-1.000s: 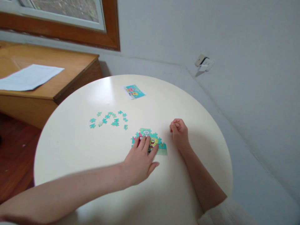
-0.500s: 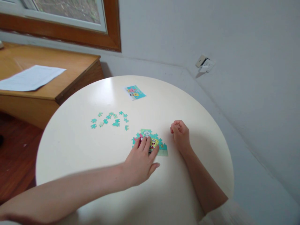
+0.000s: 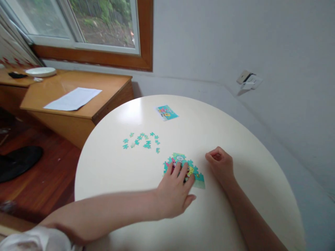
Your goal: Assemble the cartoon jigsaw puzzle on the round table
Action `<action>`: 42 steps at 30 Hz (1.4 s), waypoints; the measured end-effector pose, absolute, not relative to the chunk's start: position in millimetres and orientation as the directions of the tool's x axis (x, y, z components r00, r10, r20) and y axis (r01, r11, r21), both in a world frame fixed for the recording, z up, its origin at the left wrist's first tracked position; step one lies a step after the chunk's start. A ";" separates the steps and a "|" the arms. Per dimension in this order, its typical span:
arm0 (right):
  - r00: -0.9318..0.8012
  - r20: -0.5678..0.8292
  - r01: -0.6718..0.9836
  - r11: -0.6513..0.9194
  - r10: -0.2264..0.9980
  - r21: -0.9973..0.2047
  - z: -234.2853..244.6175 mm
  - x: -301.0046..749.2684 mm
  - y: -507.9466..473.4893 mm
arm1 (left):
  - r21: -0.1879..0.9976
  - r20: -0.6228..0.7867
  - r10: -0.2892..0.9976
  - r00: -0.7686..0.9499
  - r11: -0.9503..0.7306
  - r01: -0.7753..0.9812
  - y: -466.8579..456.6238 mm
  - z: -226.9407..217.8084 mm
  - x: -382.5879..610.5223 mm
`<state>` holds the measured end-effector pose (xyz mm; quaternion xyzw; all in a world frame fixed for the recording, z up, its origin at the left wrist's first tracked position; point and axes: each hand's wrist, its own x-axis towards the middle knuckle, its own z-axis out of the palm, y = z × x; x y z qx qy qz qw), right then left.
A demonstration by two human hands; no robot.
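Note:
A partly built cartoon jigsaw lies on the round cream table. My left hand rests flat on its left half, fingers stretched out and pressing on the pieces. My right hand sits on the table just right of the jigsaw, curled into a loose fist; whether it holds a piece is hidden. Several loose teal pieces are scattered a short way beyond the jigsaw to the left. A small picture card lies at the far side of the table.
A wooden desk with a sheet of paper stands left of the table, under a window. A white plate sits further back. A wall socket is on the right wall. A dark object lies on the wood floor.
The camera view swung left and up, showing more window, desk and floor. Both hands keep their places on and beside the jigsaw.

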<state>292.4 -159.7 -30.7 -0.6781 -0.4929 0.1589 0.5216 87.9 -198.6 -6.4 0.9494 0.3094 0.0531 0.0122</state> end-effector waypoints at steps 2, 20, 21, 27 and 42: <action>0.449 0.305 0.519 0.033 0.840 -0.854 -31.0 293.3 -159.4 | 0.053 0.094 0.586 0.805 -0.811 0.583 -198.6 -5.6 87.6; 0.383 0.366 0.572 0.093 0.848 -0.815 -24.2 286.9 -161.0 | 0.049 0.155 0.575 0.804 -0.817 0.575 -198.1 -7.7 88.0; 0.384 0.364 0.571 0.091 0.849 -0.816 -24.7 287.0 -161.0 | 0.050 0.153 0.574 0.805 -0.818 0.574 -198.1 -7.4 88.1; 0.400 0.333 0.561 0.060 0.854 -0.826 -24.7 287.7 -161.4 | 0.041 0.156 0.578 0.801 -0.814 0.579 -198.3 -6.3 87.2; 0.372 0.236 0.571 -0.020 0.898 -0.821 -24.6 290.2 -160.3 | 0.047 0.141 0.576 0.805 -0.816 0.576 -198.6 -7.9 87.1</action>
